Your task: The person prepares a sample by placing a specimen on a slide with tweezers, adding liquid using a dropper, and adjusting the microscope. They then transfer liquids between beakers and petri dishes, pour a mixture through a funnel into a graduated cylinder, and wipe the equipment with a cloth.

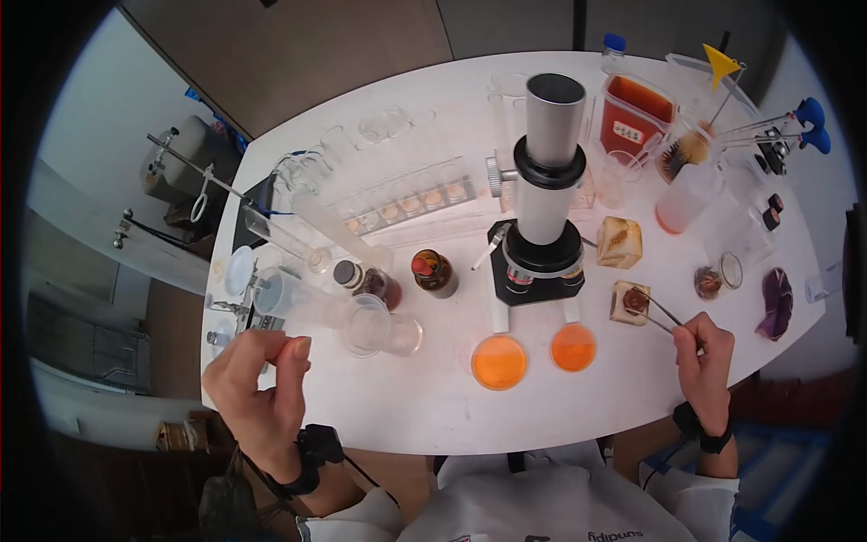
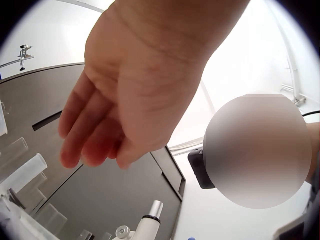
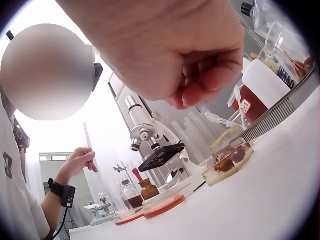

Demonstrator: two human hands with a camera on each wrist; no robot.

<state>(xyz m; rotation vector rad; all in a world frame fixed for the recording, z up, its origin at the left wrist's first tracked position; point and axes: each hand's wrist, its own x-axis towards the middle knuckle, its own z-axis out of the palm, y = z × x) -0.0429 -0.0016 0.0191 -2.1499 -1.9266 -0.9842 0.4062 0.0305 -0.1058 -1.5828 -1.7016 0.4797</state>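
Observation:
My right hand (image 1: 707, 361) pinches a pair of metal tweezers (image 1: 662, 312), which slant leftward. Their tips reach a small, pale, square-sided block (image 1: 619, 312) with a dark brown piece (image 1: 636, 301) at its top. Ridged metal of the tweezers (image 3: 272, 117) also shows in the right wrist view, below the hand. My left hand (image 1: 262, 375) is raised over the left front of the table, fingers loosely bent and thumb close to them. Nothing shows in that hand (image 2: 130, 95) in the left wrist view. Behind the block sits another pale yellowish block (image 1: 619, 242).
A microscope (image 1: 548, 199) stands mid-table, with two orange petri dishes (image 1: 498, 362) before it. Brown dropper bottle (image 1: 434, 274), dark-capped jar (image 1: 368, 282) and clear beakers (image 1: 366, 327) stand left. At right are a red-filled container (image 1: 638, 113), a small glass jar (image 1: 718, 277) and a purple piece (image 1: 776, 304).

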